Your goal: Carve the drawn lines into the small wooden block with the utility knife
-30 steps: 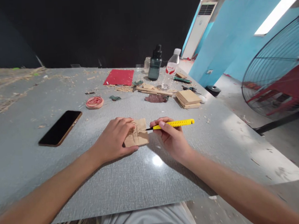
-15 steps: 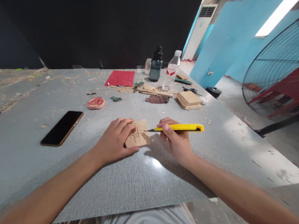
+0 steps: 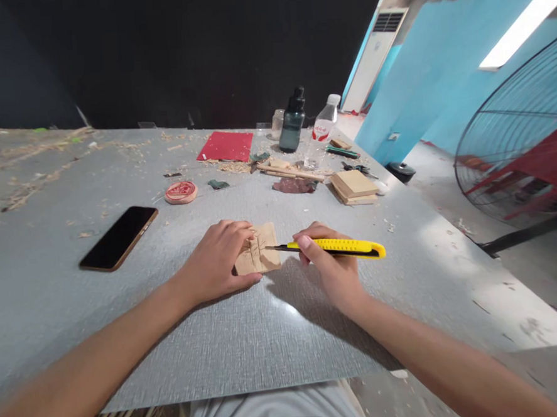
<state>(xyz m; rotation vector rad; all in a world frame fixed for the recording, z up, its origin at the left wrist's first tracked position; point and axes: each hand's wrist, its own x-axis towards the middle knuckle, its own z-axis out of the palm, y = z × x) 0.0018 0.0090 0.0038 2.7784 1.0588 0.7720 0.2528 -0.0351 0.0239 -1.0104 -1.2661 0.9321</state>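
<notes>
Since the earlier frame my right hand (image 3: 331, 265) has tipped the yellow plastic utility knife (image 3: 337, 247) lower, blade onto the small tan scored wood tile (image 3: 259, 255). Left fingers (image 3: 233, 239) press it flat on the grey desk (image 3: 248, 336); I should cut shallow, away from them.

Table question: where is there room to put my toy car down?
The table is bare right of the right hand, and along the near edge under both arms. A smaller gap lies between the phone and the left hand. It is crowded at the far end around the bottles and wood blocks.
</notes>
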